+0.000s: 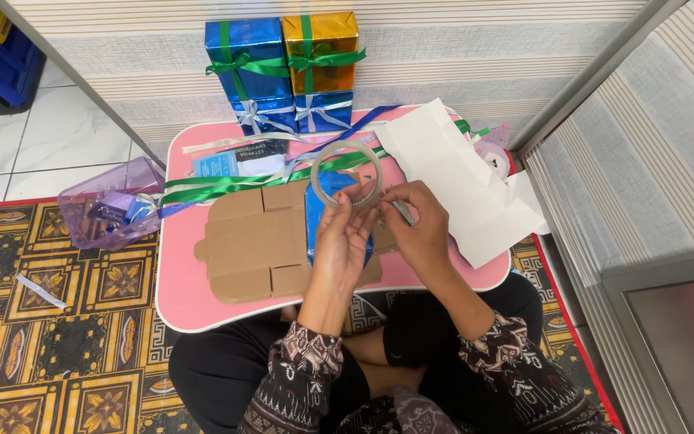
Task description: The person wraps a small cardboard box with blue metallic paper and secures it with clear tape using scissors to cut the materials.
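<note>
A roll of clear tape (347, 165) is held up above the pink lap table (182, 281). My left hand (341, 241) grips its lower left rim. At the roll's lower right edge, my right hand (418, 225) pinches the tape end and also holds a thin metal tool. Under my hands lies a flattened brown cardboard box (255, 241) with a blue foil sheet (316, 221) on it.
Several foil-wrapped gift boxes, blue (246, 56) and gold (320, 48), stand stacked at the table's far edge. Green ribbons (226, 186) and an unfolded white paper (463, 185) lie on the table. A purple plastic tub (110, 201) sits on the patterned rug at left.
</note>
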